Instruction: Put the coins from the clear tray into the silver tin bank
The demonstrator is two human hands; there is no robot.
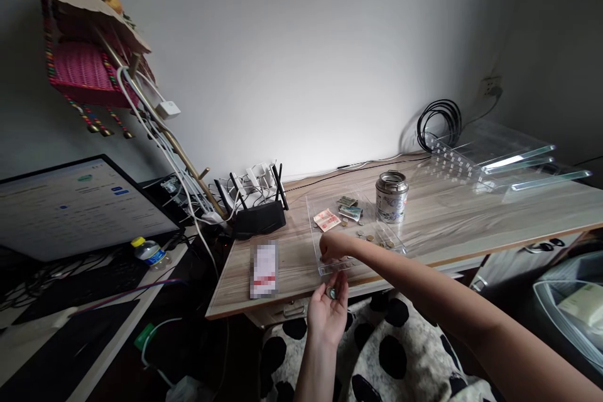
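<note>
My left hand (328, 311) is held palm up just in front of the wooden table's front edge (245, 304), its fingers cupped round a few coins (332, 293). My right hand (333, 245) reaches across into a clear plastic tray (315, 226) on the table, fingers curled down at the tray's near end; what they pinch is hidden. Loose coins (372, 239) and folded banknotes (326, 219) lie in the tray. A metal tin can (391, 196) stands just behind the tray.
A black router (259, 217) and a power strip with white plugs sit at the table's back left. A blurred card (264, 269) lies near the front. Clear plastic trays (494, 160) and a coiled black cable (439, 120) are at the right. A monitor (80, 204) and bottle (149, 252) stand left.
</note>
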